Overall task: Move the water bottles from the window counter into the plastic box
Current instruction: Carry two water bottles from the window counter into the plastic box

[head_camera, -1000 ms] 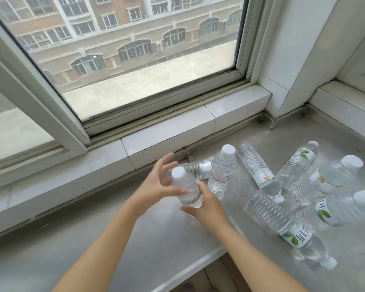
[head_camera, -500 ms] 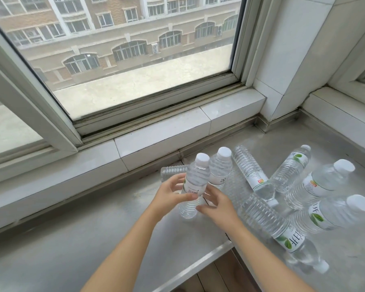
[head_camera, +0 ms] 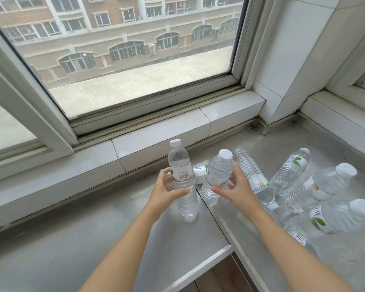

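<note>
The left hand (head_camera: 167, 191) grips an upright water bottle (head_camera: 182, 178); the right hand (head_camera: 234, 189), fingers spread, reaches a second bottle (head_camera: 216, 175), which may topple if nudged.

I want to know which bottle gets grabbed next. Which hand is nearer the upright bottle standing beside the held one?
Right. The right hand curls around the standing bottle, about touching it. The left hand grips the held bottle beside it.
</note>
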A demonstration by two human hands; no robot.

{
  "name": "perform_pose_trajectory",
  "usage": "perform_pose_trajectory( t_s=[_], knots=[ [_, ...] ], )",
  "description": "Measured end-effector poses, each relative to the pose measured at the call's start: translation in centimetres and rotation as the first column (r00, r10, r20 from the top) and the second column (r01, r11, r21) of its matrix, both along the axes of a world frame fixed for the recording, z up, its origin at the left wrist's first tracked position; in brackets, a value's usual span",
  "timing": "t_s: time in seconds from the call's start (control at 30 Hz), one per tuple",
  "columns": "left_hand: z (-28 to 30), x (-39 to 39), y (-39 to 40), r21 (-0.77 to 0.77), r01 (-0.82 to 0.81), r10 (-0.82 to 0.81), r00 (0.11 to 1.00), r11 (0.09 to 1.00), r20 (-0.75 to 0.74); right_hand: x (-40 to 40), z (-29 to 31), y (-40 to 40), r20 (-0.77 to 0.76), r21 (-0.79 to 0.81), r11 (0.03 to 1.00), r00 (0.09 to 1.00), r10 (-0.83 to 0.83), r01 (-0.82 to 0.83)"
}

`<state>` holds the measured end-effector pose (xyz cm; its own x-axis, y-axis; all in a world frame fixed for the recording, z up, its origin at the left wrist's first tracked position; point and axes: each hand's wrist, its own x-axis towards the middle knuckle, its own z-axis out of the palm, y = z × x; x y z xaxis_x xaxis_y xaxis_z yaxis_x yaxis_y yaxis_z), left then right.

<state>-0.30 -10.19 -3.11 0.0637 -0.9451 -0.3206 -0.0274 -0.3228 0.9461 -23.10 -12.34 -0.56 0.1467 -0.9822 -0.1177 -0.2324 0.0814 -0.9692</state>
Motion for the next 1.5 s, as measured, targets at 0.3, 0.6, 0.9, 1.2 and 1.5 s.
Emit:
perform_pose_trajectory(
  t_s=[0.3, 0.6, 0.9, 1.2, 1.5],
  knots=[
    [-2.2, -2.5, -0.6, -0.044, -0.294, 0.297, 0.944, 0.955, 0.141, 0.4, -0.9, 0.0, 0.078, 0.006, 0.997, 0.994, -0.082, 0.082],
    [-2.9, -5.5, -1.4, 0.032, -0.18, 0.182, 0.982, 0.983, -0.042, 0.5, -1.1, -0.1, 0.038, -0.034, 0.993, 0.993, -0.109, 0.111],
    [2.9, -1.9, 0.8, -0.03, -0.165, 0.163, 0.984, 0.986, -0.075, 0.4, 1.2, 2.0, 0.07, -0.011, 0.994, 0.992, -0.109, 0.11],
    [9.2, 1.6, 4.5, -0.165, -0.136, 0.139, 0.99, 0.977, 0.011, 2.8, 7.3, 5.6, 0.11, -0.045, 0.995, 0.991, -0.081, 0.087],
    [15.6, 5.3, 10.0, -0.331, -0.213, 0.201, 0.977, 0.919, -0.071, 6.8, 11.9, 10.1, 0.236, -0.147, 0.989, 0.972, 0.012, 0.023]
  ],
)
